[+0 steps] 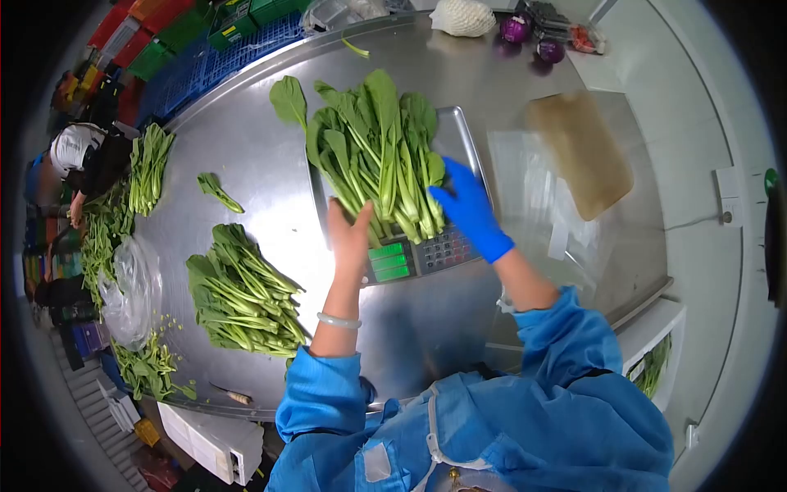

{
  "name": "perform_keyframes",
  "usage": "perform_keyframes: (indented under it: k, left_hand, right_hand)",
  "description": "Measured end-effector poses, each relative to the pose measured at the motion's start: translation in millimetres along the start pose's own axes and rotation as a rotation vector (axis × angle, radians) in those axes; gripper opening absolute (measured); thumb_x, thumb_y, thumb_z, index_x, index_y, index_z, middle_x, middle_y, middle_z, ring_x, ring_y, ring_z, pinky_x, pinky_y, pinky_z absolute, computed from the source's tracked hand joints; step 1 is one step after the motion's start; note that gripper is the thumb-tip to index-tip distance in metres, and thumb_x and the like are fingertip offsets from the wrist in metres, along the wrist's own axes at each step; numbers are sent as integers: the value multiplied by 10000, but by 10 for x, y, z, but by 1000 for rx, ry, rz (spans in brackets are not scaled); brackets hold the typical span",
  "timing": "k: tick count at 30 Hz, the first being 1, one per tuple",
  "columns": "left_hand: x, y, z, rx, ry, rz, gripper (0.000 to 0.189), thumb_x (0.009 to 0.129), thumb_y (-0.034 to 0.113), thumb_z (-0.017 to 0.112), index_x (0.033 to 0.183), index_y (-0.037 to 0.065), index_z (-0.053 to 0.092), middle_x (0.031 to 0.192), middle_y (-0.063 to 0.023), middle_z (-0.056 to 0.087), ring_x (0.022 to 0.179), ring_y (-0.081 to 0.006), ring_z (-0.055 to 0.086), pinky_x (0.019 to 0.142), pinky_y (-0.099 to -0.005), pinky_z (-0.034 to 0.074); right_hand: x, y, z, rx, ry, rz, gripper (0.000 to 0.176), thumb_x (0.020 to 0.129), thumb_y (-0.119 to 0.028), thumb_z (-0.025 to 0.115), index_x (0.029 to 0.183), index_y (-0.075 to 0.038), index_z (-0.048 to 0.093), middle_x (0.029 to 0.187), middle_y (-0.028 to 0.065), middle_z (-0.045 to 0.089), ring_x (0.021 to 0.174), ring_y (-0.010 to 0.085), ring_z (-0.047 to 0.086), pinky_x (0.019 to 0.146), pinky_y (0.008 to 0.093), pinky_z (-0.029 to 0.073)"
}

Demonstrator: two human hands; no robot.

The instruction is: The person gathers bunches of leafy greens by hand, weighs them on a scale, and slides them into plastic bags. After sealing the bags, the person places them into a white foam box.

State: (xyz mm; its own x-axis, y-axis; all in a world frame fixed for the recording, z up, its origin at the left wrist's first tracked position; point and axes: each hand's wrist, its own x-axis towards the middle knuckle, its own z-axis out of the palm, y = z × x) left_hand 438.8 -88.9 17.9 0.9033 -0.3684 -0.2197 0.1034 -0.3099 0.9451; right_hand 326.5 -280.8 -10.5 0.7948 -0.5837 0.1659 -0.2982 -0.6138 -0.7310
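A large bunch of leafy green stalks (377, 148) lies on the metal tray of a digital scale (443, 251), leaves pointing away from me. My bare left hand (350, 234) is at the lower left of the bunch, thumb and fingers apart beside the stem ends. On the right side, my right hand (465, 201) in a blue glove touches the stalks with its fingers spread. The scale's green display shows between my wrists. To the left, a second pile of greens (246, 291) rests on the steel table (270, 156).
A single stalk (219, 193) and more greens (150, 168) lie at the left, near a clear plastic bag (131, 291). A knife (238, 397) is by the near edge. Brown board (582, 152) at right; purple onions (515, 29) beyond. Another person (82, 156) stands at far left.
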Motion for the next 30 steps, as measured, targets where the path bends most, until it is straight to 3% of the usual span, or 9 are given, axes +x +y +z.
perform_keyframes:
  k: [5,7,10,15,19,22,24,27,30]
  left_hand:
    - [-445,-427,-681,80,231,85,403,886,118,582,1253,-10,476,1209,-145,528,1014,-184,539,888,-307,437]
    - [-741,-662,-967,44,263,-46,291,917,142,543,1165,-10,554,1042,-75,608,879,-117,550,813,-262,454]
    - [-1198,-1173,-1153,90,240,-136,203,901,117,545,1034,-27,596,861,-90,637,732,-142,574,685,-247,466]
    - [-2032,-1409,-999,460,-346,-216,269,882,234,571,1037,22,630,945,-168,659,874,-317,641,779,-377,493]
    - [-2179,-1136,-788,513,-537,-180,235,851,194,606,1021,35,633,942,-165,654,843,-332,632,762,-379,494]
    - [-1979,-1222,-785,417,-401,-85,200,857,165,604,989,20,644,890,-165,660,789,-294,641,730,-350,496]
    - [-1710,-1082,-776,268,-235,-176,184,882,116,585,965,-36,648,797,-63,646,740,-115,587,704,-251,475]
    - [-1231,-815,-768,70,-6,-128,202,905,123,559,982,-52,622,822,-42,628,721,-101,541,717,-235,461]
    - [-851,-572,-673,25,18,-32,214,903,122,557,1023,-48,607,807,-30,606,717,-91,545,670,-223,455]
  right_hand:
    - [-161,1170,-974,-387,247,-86,605,799,-270,684,1304,-24,460,1292,164,502,1194,320,456,1013,410,341]
    - [-319,1790,-1410,-768,150,-122,709,745,-284,699,1344,-40,409,1306,178,479,1198,330,445,1001,435,346]
    - [-493,2159,-1758,-1212,-146,245,843,689,-310,718,1392,-65,322,1326,187,434,1188,342,441,921,443,409]
    - [-479,3128,-2145,-1222,-152,63,188,804,-216,576,926,-73,580,821,136,620,728,340,615,593,457,481]
    - [-285,2569,-2254,-1097,-6,-101,141,785,-189,556,696,-81,572,650,161,604,620,346,616,577,471,481]
    - [-519,1533,-2134,-979,-61,-99,134,780,-197,551,720,-80,579,695,148,620,671,328,622,593,447,485]
    - [-773,1212,-1960,-926,-184,-78,140,781,-211,552,743,-81,588,721,144,627,697,320,622,605,441,485]
    - [-1072,909,-1642,-816,-450,-44,224,810,-289,578,854,-75,630,792,149,646,747,318,626,655,420,497]
    - [-993,392,-1171,-131,-282,109,347,822,-357,618,973,-45,637,846,154,662,782,325,628,705,384,501]
